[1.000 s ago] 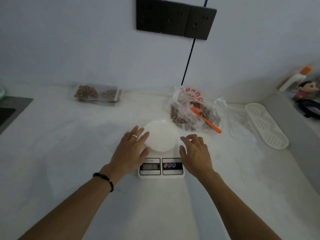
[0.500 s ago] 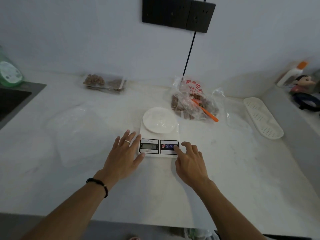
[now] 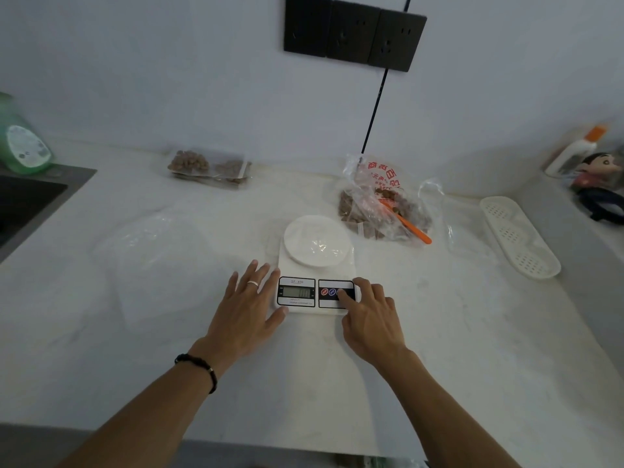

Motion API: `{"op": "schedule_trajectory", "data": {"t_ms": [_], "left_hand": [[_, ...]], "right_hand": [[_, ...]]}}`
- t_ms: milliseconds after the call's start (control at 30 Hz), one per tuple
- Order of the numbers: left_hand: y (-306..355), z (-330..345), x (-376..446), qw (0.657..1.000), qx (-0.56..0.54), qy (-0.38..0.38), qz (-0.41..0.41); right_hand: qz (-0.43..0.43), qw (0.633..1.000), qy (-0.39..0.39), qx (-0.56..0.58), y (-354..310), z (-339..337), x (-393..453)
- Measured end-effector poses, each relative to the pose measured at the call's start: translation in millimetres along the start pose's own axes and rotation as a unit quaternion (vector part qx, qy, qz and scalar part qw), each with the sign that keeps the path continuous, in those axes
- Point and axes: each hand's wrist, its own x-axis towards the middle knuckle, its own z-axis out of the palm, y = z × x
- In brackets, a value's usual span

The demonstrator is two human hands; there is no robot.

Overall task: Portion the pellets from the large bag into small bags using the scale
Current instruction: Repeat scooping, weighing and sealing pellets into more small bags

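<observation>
A white kitchen scale (image 3: 315, 265) stands mid-counter with an empty white dish (image 3: 316, 240) on its platform. My left hand (image 3: 248, 307) lies flat beside the scale's left edge, fingers spread, thumb touching its front corner. My right hand (image 3: 369, 314) presses one fingertip on the rightmost button of the scale's panel, the other fingers loosely curled. Behind the scale to the right sits the large clear bag of brown pellets (image 3: 381, 204) with an orange scoop (image 3: 407, 224) sticking out of it. Small filled bags of pellets (image 3: 209, 167) lie at the back left. Empty clear bags (image 3: 155, 258) lie left of the scale.
A dark sink (image 3: 30, 201) and a green bottle (image 3: 22, 140) are at the far left. A white perforated tray (image 3: 520, 236) lies at the right. A white bottle (image 3: 574, 150) and a figurine (image 3: 599, 184) stand on the right ledge. A black cable (image 3: 374, 109) hangs from wall sockets (image 3: 353, 32).
Both hands drew back from the dish to the front of the scale. My right fingertip moved onto the button panel; the display now shows digits.
</observation>
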Motion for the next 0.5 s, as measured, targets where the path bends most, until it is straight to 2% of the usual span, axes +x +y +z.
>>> {"op": "schedule_trajectory", "data": {"t_ms": [367, 500], "left_hand": [[3.0, 6.8, 3.4, 1.000, -0.010, -0.008, 0.000], [4.1, 8.4, 1.3, 1.000, 0.003, -0.012, 0.003]], "right_hand": [[0.015, 0.999, -0.042, 0.008, -6.0, -7.6, 7.4], [0.028, 0.997, -0.064, 0.046, -9.7, -5.3, 3.7]]}}
